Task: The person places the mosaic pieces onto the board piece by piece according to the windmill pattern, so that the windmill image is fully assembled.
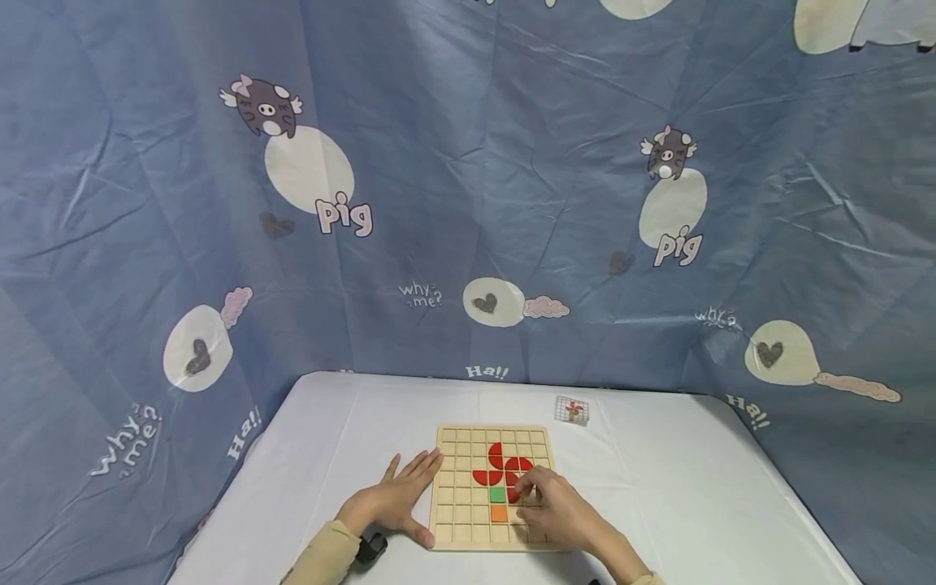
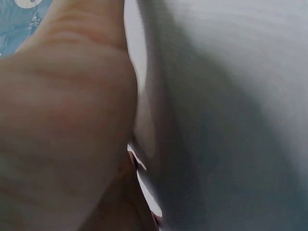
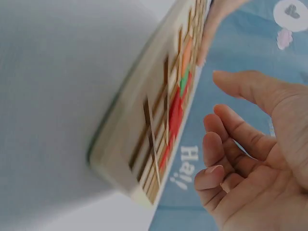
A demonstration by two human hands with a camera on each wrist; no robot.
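Observation:
A square wooden grid board (image 1: 462,513) lies on the white table. Several red rounded pieces (image 1: 487,478) sit in its cells in a pinwheel shape, above a green square (image 1: 497,495) and an orange square (image 1: 499,513). My left hand (image 1: 402,497) rests with spread fingers against the board's left edge; its wrist view shows only a blurred part of the palm side. Over the board's right part hovers my right hand (image 1: 559,512), hiding some cells. In the right wrist view, its fingers (image 3: 215,120) bend loosely, thumb apart, with nothing between them.
A small card (image 1: 571,409) printed with a grid and a red pinwheel figure lies beyond the board's far right corner. Blue printed cloth (image 1: 570,195) hangs behind and beside the white table (image 1: 658,455).

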